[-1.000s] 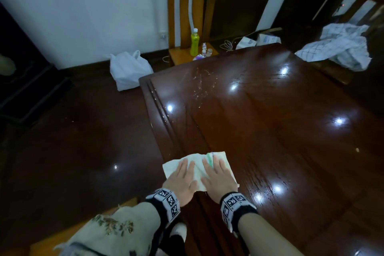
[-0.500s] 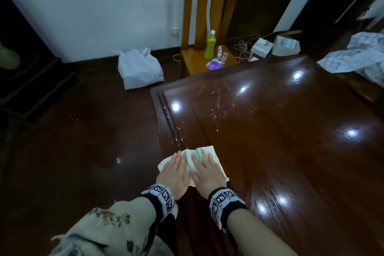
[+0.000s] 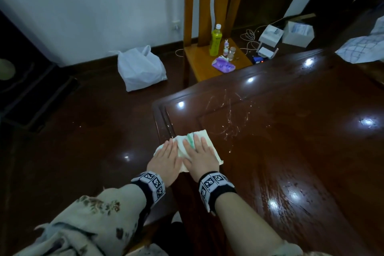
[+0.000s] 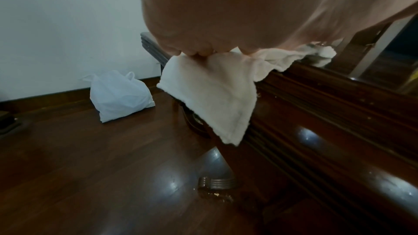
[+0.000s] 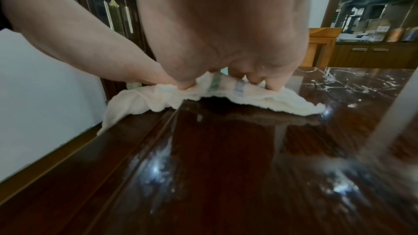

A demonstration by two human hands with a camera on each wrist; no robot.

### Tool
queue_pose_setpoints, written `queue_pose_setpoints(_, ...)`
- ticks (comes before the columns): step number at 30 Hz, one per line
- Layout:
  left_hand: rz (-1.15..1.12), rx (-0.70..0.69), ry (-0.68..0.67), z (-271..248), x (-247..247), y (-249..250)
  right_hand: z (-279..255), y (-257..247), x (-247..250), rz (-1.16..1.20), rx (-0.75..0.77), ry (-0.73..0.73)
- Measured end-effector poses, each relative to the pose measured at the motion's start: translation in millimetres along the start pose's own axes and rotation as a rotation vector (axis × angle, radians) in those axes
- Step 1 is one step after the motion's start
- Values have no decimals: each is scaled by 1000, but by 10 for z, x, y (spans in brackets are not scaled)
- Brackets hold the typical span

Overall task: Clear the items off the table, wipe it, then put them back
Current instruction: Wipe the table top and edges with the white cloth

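Note:
A white cloth point(image 3: 202, 137) with green stripes lies on the dark wooden table point(image 3: 291, 151) at its left edge. Both hands press flat on it with straight fingers, my left hand point(image 3: 166, 155) beside my right hand point(image 3: 200, 151). In the left wrist view one corner of the cloth point(image 4: 217, 99) hangs over the table edge. The right wrist view shows the cloth point(image 5: 226, 94) bunched under my fingertips. Wet streaks point(image 3: 228, 118) glisten on the tabletop just beyond the cloth. A green bottle point(image 3: 215, 40), small jars point(image 3: 229, 51) and a purple pack point(image 3: 223, 65) stand on a chair point(image 3: 239, 64).
A white plastic bag point(image 3: 141, 67) sits on the floor by the wall. White boxes point(image 3: 288, 34) and cables lie on the floor past the chair. A checked cloth point(image 3: 361, 48) drapes at the far right. The dark floor lies left of the table.
Both hands have slid the cloth forward along the table's left edge, toward the wet streaks. The head view has tilted so the chair sits nearer the centre.

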State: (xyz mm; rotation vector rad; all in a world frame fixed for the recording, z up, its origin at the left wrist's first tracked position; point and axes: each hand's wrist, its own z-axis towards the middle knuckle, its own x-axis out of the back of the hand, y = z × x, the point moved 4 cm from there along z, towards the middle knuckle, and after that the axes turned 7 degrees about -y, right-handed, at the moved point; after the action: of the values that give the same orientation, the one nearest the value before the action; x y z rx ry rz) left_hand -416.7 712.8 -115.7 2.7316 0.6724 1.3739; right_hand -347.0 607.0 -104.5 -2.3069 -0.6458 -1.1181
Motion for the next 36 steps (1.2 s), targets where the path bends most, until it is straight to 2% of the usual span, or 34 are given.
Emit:
queue_pose_setpoints(7,-83,-5,-11,-71,-80,99,-108,38,-59,18,3,-33)
queue_pose_setpoints(14,60,-86,-121,-397,-493,250,-555,138,-268,1,9,-62)
queue_pose_setpoints(18,49,-89,-158,-445,-397,251,-628,127,-270,-16,-14,-104)
queue_pose_setpoints(22,-67,-102,-57,-410,-289,198,-584,94,-219,-96,-19,-142)
queue_pose_setpoints(24,7,-118,-90,-391,-248,179,-568,57,-165,-101,-42,-148)
queue_pose_setpoints(26,125,-127,-151,-334,-206,140,-499,15,-105,-80,-71,-156)
queue_pose_setpoints(30,215,-126,-70,-158,75,7,-133,-95,23,-70,-88,-116)
queue_pose_setpoints(34,47,-160,55,200,446,-238,322,-248,227,-47,-123,-88)
queue_pose_setpoints(36,50,-175,69,365,595,-372,565,-332,325,-58,-142,-71)
